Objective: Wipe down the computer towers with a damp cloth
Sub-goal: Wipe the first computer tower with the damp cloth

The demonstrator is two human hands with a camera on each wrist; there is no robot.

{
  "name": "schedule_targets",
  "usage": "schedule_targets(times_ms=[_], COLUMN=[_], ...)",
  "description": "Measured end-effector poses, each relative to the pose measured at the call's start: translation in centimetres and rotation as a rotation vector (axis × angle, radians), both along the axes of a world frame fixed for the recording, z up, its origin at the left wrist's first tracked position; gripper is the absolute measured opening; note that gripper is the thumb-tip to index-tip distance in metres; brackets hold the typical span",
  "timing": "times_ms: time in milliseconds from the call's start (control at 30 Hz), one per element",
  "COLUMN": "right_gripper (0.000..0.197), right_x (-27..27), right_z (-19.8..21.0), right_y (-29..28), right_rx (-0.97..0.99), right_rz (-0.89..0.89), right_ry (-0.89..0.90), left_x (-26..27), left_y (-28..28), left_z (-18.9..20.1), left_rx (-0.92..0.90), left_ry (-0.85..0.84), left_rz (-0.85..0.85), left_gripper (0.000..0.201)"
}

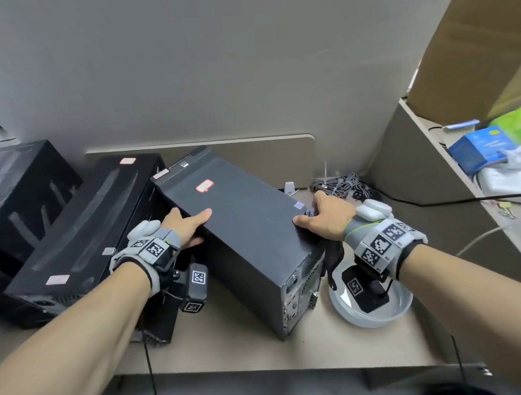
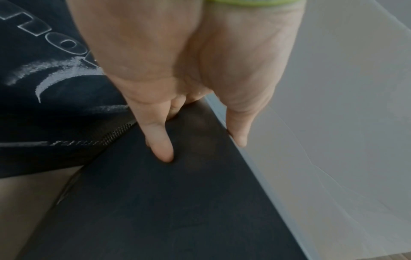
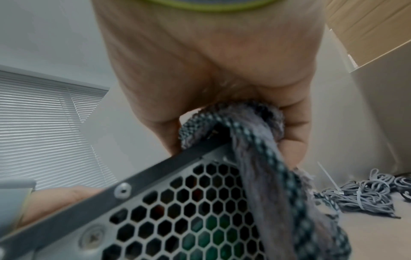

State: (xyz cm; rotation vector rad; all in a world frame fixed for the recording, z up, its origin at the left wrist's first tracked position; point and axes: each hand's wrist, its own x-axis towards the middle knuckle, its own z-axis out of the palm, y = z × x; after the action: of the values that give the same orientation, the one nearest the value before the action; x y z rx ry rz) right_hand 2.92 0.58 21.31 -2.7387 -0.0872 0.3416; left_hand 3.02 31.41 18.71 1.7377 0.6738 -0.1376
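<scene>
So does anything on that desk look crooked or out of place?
Yes. The grey computer tower sits tilted, leaning toward the black towers, with the left hand and right hand gripping its sides. The damp cloth is bunched under the right hand and hangs over the vented back, close to the bowl.

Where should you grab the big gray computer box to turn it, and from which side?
Grab the computer box by its two long top edges, one hand from each side. It is tall, narrow and tilted, so a hold on both sides probably steadies it best. The left hand already clasps the left edge. The right hand clasps the right edge, with the cloth under it.
</scene>
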Motion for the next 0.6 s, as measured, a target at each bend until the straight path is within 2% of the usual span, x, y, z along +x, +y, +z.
schedule_targets(times_ms=[67, 100, 233, 300, 367, 500, 600], right_gripper=[0.045, 0.043, 0.028, 0.021, 0.019, 0.036, 0.052], right_x=[-0.8, -1.1, -1.5, -1.5, -1.6, -2.2, -2.7], right_z=[0.0, 0.1, 1.2, 1.8, 3.1, 7.0, 7.5], right_y=[0.1, 0.0, -1.2, -1.8, -1.8, -0.1, 1.7], right_rx=[0.05, 0.076, 0.178, 0.249, 0.323, 0.38, 0.227], right_rz=[-0.014, -0.019, -0.027, -0.047, -0.046, 0.127, 0.335], right_ry=[0.006, 0.01, 0.006, -0.016, -0.099, -0.28, -0.274], left_x=[-0.5, -0.9, -3.1, -4.1, -5.1, -6.7, -6.9], left_y=[-0.3, -0.6, -1.8, -2.8, -3.8, -4.6, -4.4], left_z=[0.2, 0.5, 1.2, 1.1, 1.0, 1.3, 1.6], left_rx=[0.113, 0.182, 0.583, 0.654, 0.7, 0.787, 0.86], left_ry=[-0.01, -0.016, 0.037, 0.015, -0.086, -0.177, -0.202], left_rz=[-0.026, -0.038, -0.138, -0.154, -0.162, -0.194, -0.25], left_gripper=[0.06, 0.055, 0.07, 0.064, 0.063, 0.064, 0.052])
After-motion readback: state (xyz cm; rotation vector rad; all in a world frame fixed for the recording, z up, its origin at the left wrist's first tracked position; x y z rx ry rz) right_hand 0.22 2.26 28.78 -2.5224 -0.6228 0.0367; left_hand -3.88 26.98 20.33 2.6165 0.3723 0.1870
